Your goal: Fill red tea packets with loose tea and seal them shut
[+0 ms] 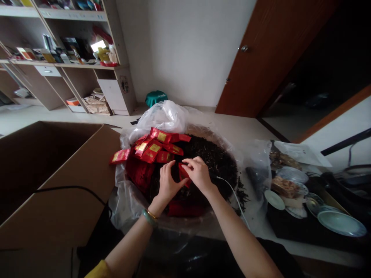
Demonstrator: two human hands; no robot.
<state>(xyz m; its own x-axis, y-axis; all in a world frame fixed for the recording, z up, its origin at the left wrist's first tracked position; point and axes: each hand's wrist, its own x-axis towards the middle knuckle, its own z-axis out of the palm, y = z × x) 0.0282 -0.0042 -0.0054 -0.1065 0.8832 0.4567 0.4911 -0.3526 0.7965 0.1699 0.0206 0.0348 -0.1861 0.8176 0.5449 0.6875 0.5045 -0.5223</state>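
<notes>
A small red foil packet (183, 174) is between my two hands, above a heap of dark dried leaves, likely tea (214, 158). My right hand (198, 173) pinches its upper part between thumb and fingers. On its left, my left hand (167, 183) curves round with the thumb against the packet's lower edge; its fingertips are partly hidden. Several red packets with gold labels (152, 150) lie piled at the far left of the heap. Below them, more red packets (140, 173) stand packed in a row. A clear plastic bag (124, 204) lines the round container holding all this.
An open cardboard box (95, 170) stands at the left. Beside the heap on the right, a white cable (234, 193) trails down. Further right are bowls (340, 223) and a small white dish (274, 200). Behind are shelves (72, 15), a green bag (156, 98) and a wooden door (261, 58).
</notes>
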